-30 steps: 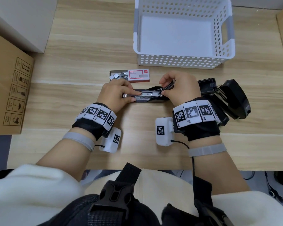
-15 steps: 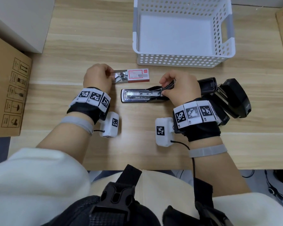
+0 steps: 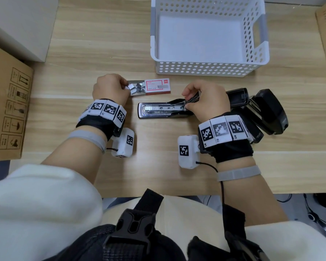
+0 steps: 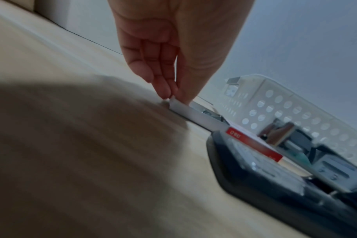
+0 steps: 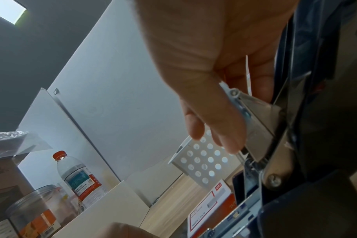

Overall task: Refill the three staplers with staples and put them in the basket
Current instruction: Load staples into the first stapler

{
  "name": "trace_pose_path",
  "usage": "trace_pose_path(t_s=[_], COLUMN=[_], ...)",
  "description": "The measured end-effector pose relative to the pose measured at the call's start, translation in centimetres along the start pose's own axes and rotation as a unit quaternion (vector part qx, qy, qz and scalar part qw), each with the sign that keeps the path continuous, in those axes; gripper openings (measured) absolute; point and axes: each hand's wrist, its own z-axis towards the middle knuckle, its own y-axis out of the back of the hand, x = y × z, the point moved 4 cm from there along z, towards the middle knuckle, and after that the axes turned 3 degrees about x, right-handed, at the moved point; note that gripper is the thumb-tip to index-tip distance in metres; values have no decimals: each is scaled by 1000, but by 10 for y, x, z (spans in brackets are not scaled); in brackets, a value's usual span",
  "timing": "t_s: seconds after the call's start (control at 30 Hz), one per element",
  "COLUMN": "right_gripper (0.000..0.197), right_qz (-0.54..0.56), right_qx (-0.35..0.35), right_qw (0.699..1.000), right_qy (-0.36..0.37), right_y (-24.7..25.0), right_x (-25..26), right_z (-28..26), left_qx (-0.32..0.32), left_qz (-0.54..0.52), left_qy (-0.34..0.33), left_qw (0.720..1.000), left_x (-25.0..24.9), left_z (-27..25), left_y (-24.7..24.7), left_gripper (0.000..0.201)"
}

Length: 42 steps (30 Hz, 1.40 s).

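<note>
Black metal-tracked stapler (image 3: 162, 111) lies flat on the pale wood-grain table (image 3: 102, 44), hinged open, steel magazine channel facing up, a strip of staples visible at its front end. Right hand (image 3: 207, 100) sits over the hinge end, fingers and thumb clamped on the thin metal pusher arm, presumably holding it back against its spring so the channel stays clear for loading.

Left hand (image 3: 109, 89) is at the small red-and-white cardboard staple box (image 3: 150, 87), just behind the stapler; its inner tray is slid out leftward, loose silver staple strips showing. Thumb and fingertips pinch the tray's end wall (steadying it, or about to pick a strip; cannot say which).

Two more black staplers (image 3: 260, 110) are piled at the right, tops flipped open. White perforated plastic basket (image 3: 209, 68), behind, holds no stapler yet.
</note>
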Motion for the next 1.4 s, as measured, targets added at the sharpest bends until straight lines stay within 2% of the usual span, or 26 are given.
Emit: trace_pose_path(t_s=[0.13,0.3,0.43,0.57,0.67,0.9,1.4], right_gripper=[33,34,35,32,31,34,34], right_qz=[-2,1,0,3,1,-2,-1], right_qx=[5,4,3,3,5,0,6], right_qw=[1000,1000,1000,1000,1000,1000,1000], right_qy=[2,1,2,1,0,-2,-8], right_y=[1,1,0,1,1,1,1], right_x=[0,1,1,1,1,1,2], right_z=[1,1,1,1,1,1,0], left_qx=[-18,15,21,91,131,151,149], left_qz=[-32,-48,-75,-83,-71,-31,78], left_qy=[-12,-104,-117,-170,-204,-211,-257], left_qw=[999,993,990,978,968,965,952], left_x=[-4,-26,-36,-49,-52,-54,-64], left_z=[-3,-16,-24,-38,-46,-49,-54], left_y=[10,13,6,-10,-23,-29,-25], left_gripper=[23,17,15,15,23,36,38])
